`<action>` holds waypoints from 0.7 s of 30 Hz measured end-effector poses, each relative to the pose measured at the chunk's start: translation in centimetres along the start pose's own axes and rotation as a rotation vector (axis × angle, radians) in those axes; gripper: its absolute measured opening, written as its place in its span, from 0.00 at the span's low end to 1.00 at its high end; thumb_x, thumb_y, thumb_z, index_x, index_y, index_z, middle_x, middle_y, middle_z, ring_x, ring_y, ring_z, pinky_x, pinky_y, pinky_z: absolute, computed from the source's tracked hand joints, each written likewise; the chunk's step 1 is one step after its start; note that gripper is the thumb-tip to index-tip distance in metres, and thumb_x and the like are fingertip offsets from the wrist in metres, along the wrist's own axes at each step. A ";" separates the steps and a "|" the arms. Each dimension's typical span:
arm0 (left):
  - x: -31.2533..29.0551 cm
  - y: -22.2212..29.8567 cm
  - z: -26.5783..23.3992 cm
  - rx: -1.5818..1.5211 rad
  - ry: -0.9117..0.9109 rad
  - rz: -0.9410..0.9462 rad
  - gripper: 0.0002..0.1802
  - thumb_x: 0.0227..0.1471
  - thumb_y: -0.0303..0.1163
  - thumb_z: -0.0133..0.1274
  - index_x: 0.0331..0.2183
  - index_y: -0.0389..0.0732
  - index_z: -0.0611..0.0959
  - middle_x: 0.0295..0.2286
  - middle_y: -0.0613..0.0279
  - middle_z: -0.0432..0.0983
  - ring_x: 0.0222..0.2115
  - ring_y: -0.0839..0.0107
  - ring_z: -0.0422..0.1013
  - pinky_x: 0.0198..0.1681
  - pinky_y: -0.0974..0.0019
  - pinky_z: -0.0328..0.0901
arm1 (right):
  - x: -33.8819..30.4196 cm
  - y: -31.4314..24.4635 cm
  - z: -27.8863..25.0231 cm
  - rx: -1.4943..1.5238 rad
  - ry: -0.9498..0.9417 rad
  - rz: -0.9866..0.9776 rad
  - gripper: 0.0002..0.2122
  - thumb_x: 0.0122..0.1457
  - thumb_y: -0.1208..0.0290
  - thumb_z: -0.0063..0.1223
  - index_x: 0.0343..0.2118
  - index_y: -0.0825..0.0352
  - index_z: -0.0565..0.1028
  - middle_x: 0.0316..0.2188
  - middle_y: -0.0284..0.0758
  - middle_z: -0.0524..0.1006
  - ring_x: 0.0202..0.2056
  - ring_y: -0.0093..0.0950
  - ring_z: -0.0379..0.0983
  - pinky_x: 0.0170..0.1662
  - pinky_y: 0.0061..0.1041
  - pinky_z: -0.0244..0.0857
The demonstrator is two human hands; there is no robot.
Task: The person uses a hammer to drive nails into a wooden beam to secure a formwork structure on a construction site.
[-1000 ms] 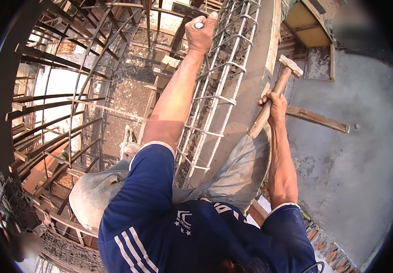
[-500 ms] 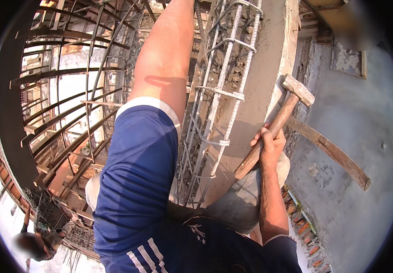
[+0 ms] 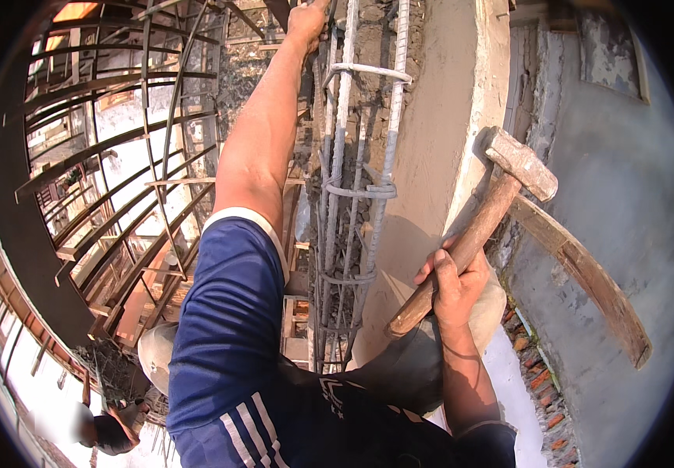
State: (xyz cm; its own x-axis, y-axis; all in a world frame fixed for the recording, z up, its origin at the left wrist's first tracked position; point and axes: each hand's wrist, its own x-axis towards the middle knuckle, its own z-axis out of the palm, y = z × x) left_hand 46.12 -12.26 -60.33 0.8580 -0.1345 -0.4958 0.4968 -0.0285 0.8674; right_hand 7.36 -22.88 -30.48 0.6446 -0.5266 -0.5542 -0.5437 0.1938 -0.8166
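Observation:
My right hand (image 3: 458, 290) is closed around the wooden handle of a club hammer (image 3: 487, 212), low on the grip. Its blocky, pale-crusted metal head points up and to the right. A worn strip of wood (image 3: 583, 273) slants down to the right behind the hammer head. At the top edge, my left hand (image 3: 306, 25) reaches beside the steel rebar cage (image 3: 338, 117), its fingers curled and partly cut off; what they grip is unclear. The cage has long ribbed bars tied by rings, with rough broken concrete inside it.
A smooth grey concrete ledge (image 3: 434, 101) runs along the cage's right side. Farther right lies a grey slab (image 3: 610, 179) with a brick edge (image 3: 544, 390) below. Left, a lattice of wooden battens (image 3: 110, 148) spans a drop; another person (image 3: 114, 429) is at lower left.
The view has shifted, and my left hand, out of frame before, now shows at the top beside the rebar. My right hand still holds the hammer at much the same angle.

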 end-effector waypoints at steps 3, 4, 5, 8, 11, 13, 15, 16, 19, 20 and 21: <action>-8.0 6.1 -3.2 -0.306 -0.226 -0.075 0.24 0.62 0.52 0.45 0.18 0.54 0.65 0.11 0.76 0.52 0.11 0.80 0.48 0.14 0.72 0.46 | 0.6 -0.3 0.3 -0.023 -0.071 -0.033 0.05 0.58 0.79 0.49 0.34 0.73 0.67 0.20 0.36 0.73 0.17 0.23 0.71 0.21 0.23 0.68; -10.1 7.2 -3.0 -0.307 -0.275 -0.049 0.24 0.61 0.51 0.47 0.17 0.53 0.66 0.11 0.76 0.53 0.10 0.79 0.50 0.13 0.71 0.47 | 0.8 -0.1 0.1 -0.013 -0.072 -0.034 0.04 0.58 0.79 0.49 0.34 0.73 0.67 0.20 0.36 0.73 0.17 0.23 0.71 0.21 0.23 0.68; -10.9 7.8 -2.9 -0.239 -0.201 0.010 0.24 0.61 0.50 0.48 0.17 0.52 0.68 0.11 0.76 0.55 0.09 0.79 0.52 0.13 0.70 0.48 | 0.7 -0.2 0.0 -0.010 -0.078 -0.033 0.04 0.58 0.80 0.49 0.34 0.73 0.68 0.20 0.36 0.73 0.17 0.23 0.71 0.21 0.23 0.68; -11.3 7.1 -2.2 -0.137 0.123 0.193 0.20 0.59 0.45 0.54 0.19 0.44 0.78 0.13 0.71 0.67 0.11 0.78 0.59 0.15 0.67 0.53 | 1.0 0.0 -0.3 -0.006 -0.123 -0.058 0.03 0.59 0.80 0.49 0.33 0.73 0.68 0.20 0.36 0.74 0.17 0.23 0.71 0.20 0.22 0.68; -10.9 7.8 -1.0 -0.027 0.399 0.500 0.20 0.57 0.43 0.56 0.23 0.37 0.82 0.16 0.67 0.72 0.15 0.76 0.64 0.19 0.67 0.58 | 0.9 0.3 -0.1 -0.013 -0.103 -0.083 0.03 0.59 0.80 0.50 0.33 0.73 0.68 0.20 0.36 0.74 0.18 0.22 0.72 0.20 0.21 0.68; -8.7 8.2 -3.2 -0.110 0.223 0.255 0.17 0.57 0.41 0.56 0.24 0.39 0.81 0.16 0.67 0.71 0.14 0.76 0.63 0.18 0.68 0.57 | 0.7 0.2 -0.2 -0.009 -0.129 -0.091 0.03 0.58 0.80 0.50 0.33 0.74 0.69 0.20 0.35 0.74 0.18 0.21 0.72 0.20 0.21 0.68; -8.9 11.3 -2.4 -0.235 0.200 0.218 0.15 0.58 0.42 0.55 0.27 0.40 0.81 0.15 0.69 0.68 0.13 0.77 0.62 0.16 0.69 0.56 | 0.8 0.4 -0.2 0.019 -0.105 -0.109 0.03 0.58 0.79 0.50 0.32 0.73 0.69 0.20 0.35 0.74 0.18 0.21 0.72 0.20 0.20 0.69; -9.8 14.0 -2.3 -0.278 0.236 0.213 0.15 0.58 0.42 0.55 0.29 0.40 0.81 0.14 0.70 0.66 0.12 0.77 0.61 0.15 0.69 0.56 | 1.0 0.6 -0.3 0.015 -0.098 -0.111 0.04 0.59 0.78 0.51 0.32 0.73 0.69 0.20 0.35 0.74 0.17 0.21 0.72 0.20 0.20 0.68; -10.2 22.6 -4.5 -0.059 0.179 0.424 0.15 0.59 0.44 0.53 0.28 0.43 0.79 0.15 0.70 0.64 0.12 0.76 0.59 0.16 0.69 0.55 | 1.0 0.8 -0.3 -0.011 -0.122 -0.122 0.06 0.59 0.75 0.51 0.32 0.73 0.70 0.19 0.36 0.74 0.16 0.23 0.72 0.19 0.20 0.66; -9.6 25.4 -6.2 -0.180 0.174 0.634 0.18 0.59 0.47 0.53 0.25 0.44 0.76 0.14 0.71 0.62 0.13 0.76 0.58 0.17 0.68 0.54 | 0.9 0.5 -0.1 -0.031 -0.147 -0.124 0.06 0.59 0.75 0.51 0.32 0.73 0.70 0.19 0.36 0.74 0.16 0.23 0.72 0.19 0.20 0.66; -11.8 27.8 -5.9 -0.057 0.217 0.641 0.20 0.59 0.50 0.53 0.23 0.45 0.75 0.15 0.72 0.63 0.13 0.76 0.58 0.17 0.68 0.55 | 1.0 0.6 -0.3 -0.044 -0.126 -0.112 0.06 0.59 0.75 0.51 0.32 0.73 0.70 0.19 0.36 0.74 0.16 0.23 0.73 0.19 0.20 0.66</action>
State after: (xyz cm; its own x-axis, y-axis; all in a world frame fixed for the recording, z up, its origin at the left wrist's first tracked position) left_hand 50.61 -5.67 -30.63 0.9890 0.0948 0.1137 -0.1183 0.0440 0.9920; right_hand 7.52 -23.51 -31.44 0.7632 -0.4342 -0.4784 -0.4861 0.1019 -0.8679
